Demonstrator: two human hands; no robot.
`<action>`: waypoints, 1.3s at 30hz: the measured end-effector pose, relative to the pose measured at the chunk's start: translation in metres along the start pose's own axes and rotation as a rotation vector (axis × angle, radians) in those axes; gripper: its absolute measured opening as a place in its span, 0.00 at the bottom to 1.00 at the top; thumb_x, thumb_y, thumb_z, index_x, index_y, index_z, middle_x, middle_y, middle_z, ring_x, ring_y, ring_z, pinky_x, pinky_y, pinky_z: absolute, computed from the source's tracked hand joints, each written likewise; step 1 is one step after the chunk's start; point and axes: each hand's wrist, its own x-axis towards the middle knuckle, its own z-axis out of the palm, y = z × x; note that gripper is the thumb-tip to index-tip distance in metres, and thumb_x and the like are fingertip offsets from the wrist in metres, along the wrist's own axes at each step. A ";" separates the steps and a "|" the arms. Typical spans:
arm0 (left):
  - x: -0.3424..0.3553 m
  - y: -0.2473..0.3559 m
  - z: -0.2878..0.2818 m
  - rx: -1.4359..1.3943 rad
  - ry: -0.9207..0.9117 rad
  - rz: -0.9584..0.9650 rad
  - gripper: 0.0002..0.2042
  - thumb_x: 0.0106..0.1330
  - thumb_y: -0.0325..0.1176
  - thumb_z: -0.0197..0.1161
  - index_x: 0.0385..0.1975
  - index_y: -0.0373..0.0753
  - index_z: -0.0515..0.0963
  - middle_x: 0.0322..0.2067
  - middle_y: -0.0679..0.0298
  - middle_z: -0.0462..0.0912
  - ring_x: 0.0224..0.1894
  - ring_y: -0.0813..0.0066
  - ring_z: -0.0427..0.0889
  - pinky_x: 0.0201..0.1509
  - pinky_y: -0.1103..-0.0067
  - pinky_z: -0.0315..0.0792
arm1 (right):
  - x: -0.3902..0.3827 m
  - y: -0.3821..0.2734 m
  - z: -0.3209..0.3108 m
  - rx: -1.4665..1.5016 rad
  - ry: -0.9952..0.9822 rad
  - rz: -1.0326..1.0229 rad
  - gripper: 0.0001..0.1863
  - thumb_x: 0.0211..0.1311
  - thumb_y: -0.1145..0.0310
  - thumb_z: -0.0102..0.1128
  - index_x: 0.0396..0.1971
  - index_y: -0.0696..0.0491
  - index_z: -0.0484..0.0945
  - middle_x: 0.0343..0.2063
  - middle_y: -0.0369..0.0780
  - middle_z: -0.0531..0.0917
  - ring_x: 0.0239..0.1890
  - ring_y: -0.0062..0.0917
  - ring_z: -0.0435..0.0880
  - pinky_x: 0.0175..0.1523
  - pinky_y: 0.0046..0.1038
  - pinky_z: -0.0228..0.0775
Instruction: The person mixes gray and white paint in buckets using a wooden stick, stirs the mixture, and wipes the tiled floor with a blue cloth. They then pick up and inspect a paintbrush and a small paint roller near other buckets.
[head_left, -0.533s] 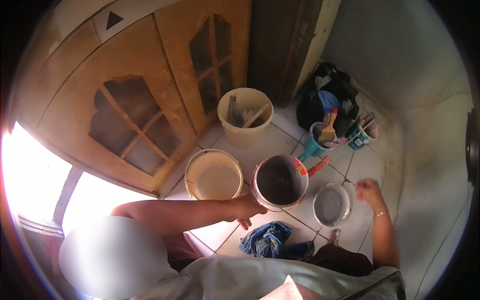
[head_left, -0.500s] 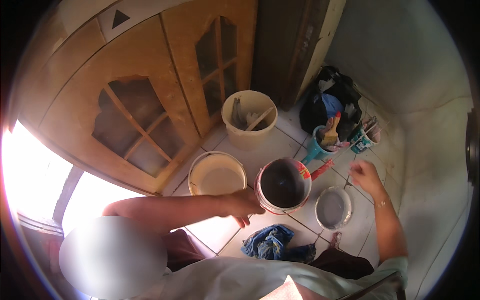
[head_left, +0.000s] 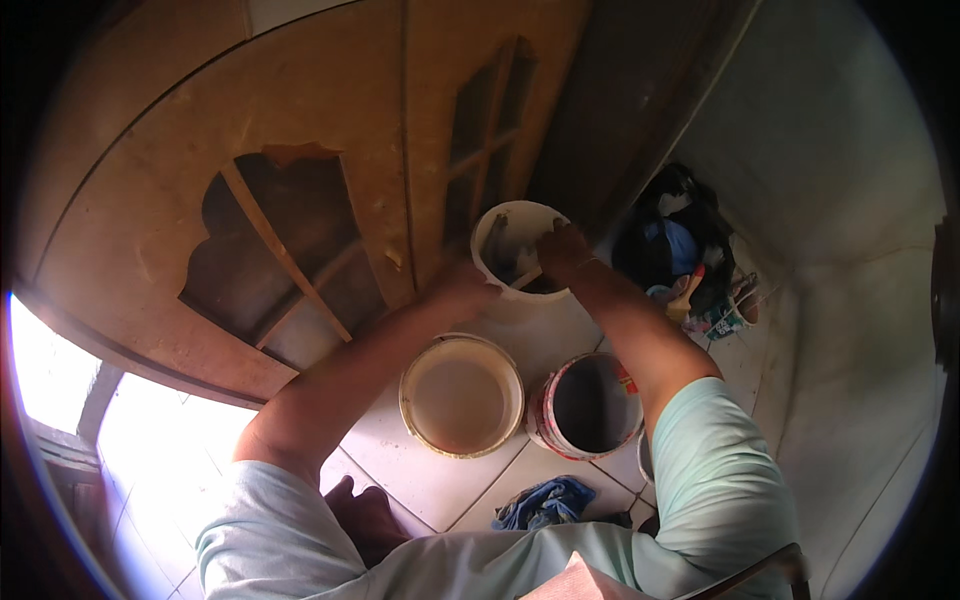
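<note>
A cream plastic bucket point(head_left: 548, 308) stands upright by the wooden doors, with a wooden-handled tool point(head_left: 525, 279) and a greyish item inside. My right hand point(head_left: 566, 252) is closed over its right rim, fingers curling inward. At the bucket's left side, my left hand point(head_left: 466, 288) meets the rim; its fingers are dim and blurred. Nearer me is a second cream bucket point(head_left: 404, 400) holding cloudy liquid. To its right stands a red-and-white bucket point(head_left: 540, 425) of dark grey contents. A blue rag point(head_left: 545, 503) lies crumpled on the tiles in front.
Wooden doors with glass panes point(head_left: 290, 255) rise on the left. A black plastic bag point(head_left: 655, 225), a paintbrush point(head_left: 686, 295) and a small teal-and-white pot point(head_left: 735, 312) sit by the right wall point(head_left: 850, 150). My right arm mostly covers a round grey tub point(head_left: 645, 458).
Both hands have moved forward to the far cream bucket: the left from beside the red-and-white bucket, the right from above the tiles at right. The view has shifted too.
</note>
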 end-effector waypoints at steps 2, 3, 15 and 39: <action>0.007 -0.011 0.005 0.075 -0.057 0.048 0.17 0.54 0.39 0.62 0.35 0.30 0.77 0.30 0.53 0.80 0.34 0.64 0.80 0.37 0.72 0.73 | 0.006 0.001 0.026 -0.135 -0.024 0.024 0.12 0.53 0.63 0.54 0.37 0.45 0.82 0.37 0.37 0.82 0.48 0.29 0.76 0.48 0.33 0.67; 0.013 -0.024 0.010 0.015 -0.024 0.024 0.19 0.54 0.40 0.63 0.39 0.30 0.76 0.34 0.52 0.80 0.38 0.62 0.80 0.41 0.72 0.73 | 0.013 -0.001 0.035 -0.138 -0.025 0.014 0.12 0.53 0.63 0.54 0.37 0.45 0.82 0.37 0.37 0.82 0.48 0.29 0.76 0.48 0.33 0.67; 0.011 -0.026 -0.006 0.005 0.057 -0.043 0.19 0.54 0.38 0.64 0.41 0.31 0.76 0.35 0.53 0.80 0.34 0.66 0.80 0.38 0.75 0.73 | -0.002 0.026 -0.054 0.019 -0.247 0.163 0.19 0.39 0.59 0.67 0.34 0.49 0.82 0.32 0.38 0.83 0.42 0.34 0.80 0.48 0.37 0.68; -0.088 0.042 0.088 0.612 -0.079 0.555 0.29 0.46 0.47 0.69 0.44 0.33 0.71 0.43 0.52 0.72 0.49 0.56 0.70 0.54 0.69 0.65 | -0.294 0.021 -0.119 0.557 -0.194 0.196 0.11 0.46 0.71 0.61 0.33 0.55 0.80 0.30 0.46 0.81 0.32 0.38 0.80 0.38 0.33 0.72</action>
